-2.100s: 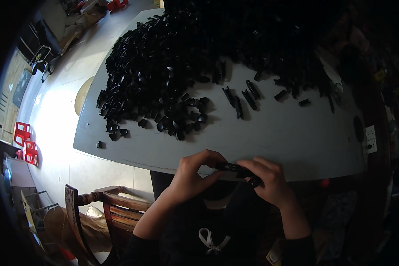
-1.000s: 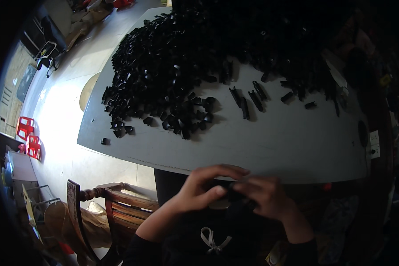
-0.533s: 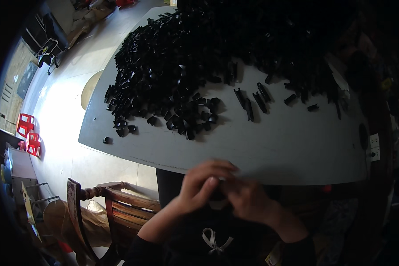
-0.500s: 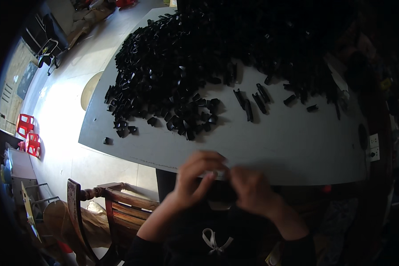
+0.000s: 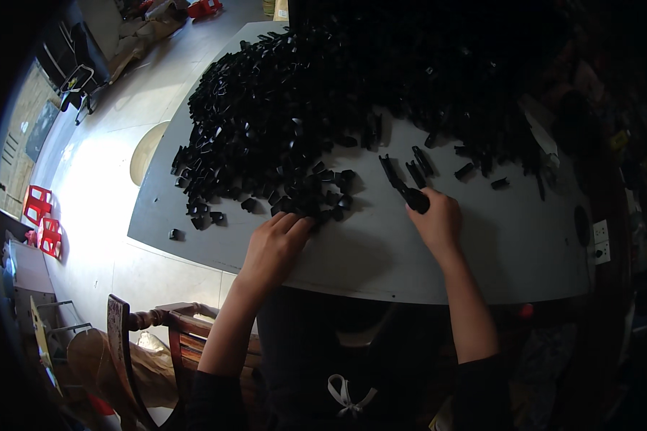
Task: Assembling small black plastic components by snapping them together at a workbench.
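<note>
My left hand (image 5: 279,246) reaches to the near edge of a heap of small angular black pieces (image 5: 248,129). Its fingers are bent together over the closest pieces, and their tips are hidden. Farther right, my right hand (image 5: 440,221) is closed at the near end of a group of long, narrow black channel-shaped parts. A dark piece (image 5: 415,200) shows at its fingertips, its shape hard to make out in the shade. Just beyond lie one long channel part (image 5: 389,171) and two more side by side, the outer channel part (image 5: 423,161) nearest the heap.
The pale grey table (image 5: 352,266) curves along its near edge. Loose long parts (image 5: 464,172) lie toward the right, and a lone small piece (image 5: 175,234) sits near the left edge. A wooden chair (image 5: 194,330) stands close at left; red stools (image 5: 39,205) are farther off.
My hands were together over the near table edge. Now they are apart and farther forward, the left at the small pieces, the right at the long parts.
</note>
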Motion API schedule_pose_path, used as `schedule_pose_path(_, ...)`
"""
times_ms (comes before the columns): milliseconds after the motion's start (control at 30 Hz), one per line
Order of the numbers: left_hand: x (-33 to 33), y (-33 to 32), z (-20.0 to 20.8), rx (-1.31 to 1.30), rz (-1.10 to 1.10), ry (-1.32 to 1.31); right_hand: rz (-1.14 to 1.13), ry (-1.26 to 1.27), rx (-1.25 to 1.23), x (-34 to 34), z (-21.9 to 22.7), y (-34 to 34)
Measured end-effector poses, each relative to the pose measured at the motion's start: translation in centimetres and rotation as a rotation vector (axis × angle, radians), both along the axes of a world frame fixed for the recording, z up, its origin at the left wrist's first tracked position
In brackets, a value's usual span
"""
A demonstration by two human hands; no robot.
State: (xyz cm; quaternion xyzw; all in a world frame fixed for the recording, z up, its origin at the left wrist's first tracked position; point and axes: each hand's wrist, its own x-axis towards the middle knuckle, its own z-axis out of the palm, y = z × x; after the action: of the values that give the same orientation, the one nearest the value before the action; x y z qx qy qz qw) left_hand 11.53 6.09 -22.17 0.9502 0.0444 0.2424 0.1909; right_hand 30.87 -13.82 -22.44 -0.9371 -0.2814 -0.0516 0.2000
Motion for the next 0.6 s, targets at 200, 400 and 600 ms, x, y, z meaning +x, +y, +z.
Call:
schedule_pose_path(200,-0.2,0.5,-0.7,0.069,-0.013,0.075,0.233,0.09,0.329,-3.1,1.6,-2.1)
schedule_pose_path(400,-0.4,0.0,0.4,0.097,-0.088,0.077,0.253,0.536,0.47,-6.9,3.3,-2.8)
schedule_pose_path(600,-1.4,-4.4,1.3,-0.428,-0.186,-0.028,0.429,0.343,0.495,-9.5,3.3,-3.3)
